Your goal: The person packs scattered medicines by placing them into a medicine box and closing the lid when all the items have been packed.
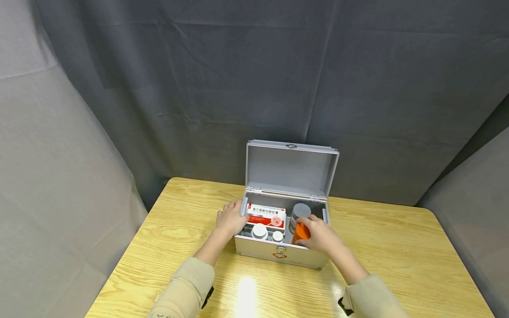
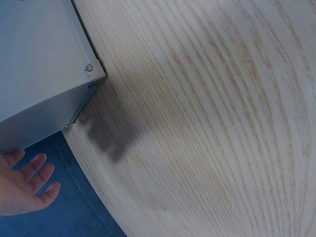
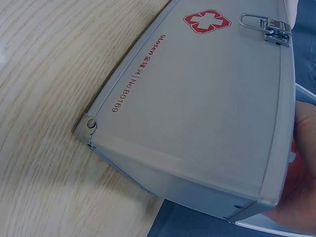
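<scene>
An aluminium first-aid case (image 1: pixel 254 248) stands on the table with its lid (image 1: pixel 292 170) raised. Down inside its right part, my right hand (image 1: pixel 319 236) grips an orange bottle (image 1: pixel 301 232), thumb and fingers on either side. That bottle shows only as a red-orange patch (image 3: pixel 296 170) in the right wrist view, mostly behind the hand and case wall. My left hand (image 1: pixel 231 217) rests at the case's left rim, thumb over the edge. In the left wrist view its fingers (image 2: pixel 37 178) are loosely bent and spread outside the side wall.
Also in the case are a red and white medicine box (image 1: pixel 265 215), two white-capped bottles (image 1: pixel 260 231) at the front, and a grey-lidded jar (image 1: pixel 301 210) behind the orange bottle. Dark curtain (image 1: pixel 238 88) hangs behind the wooden table (image 1: pixel 397 251).
</scene>
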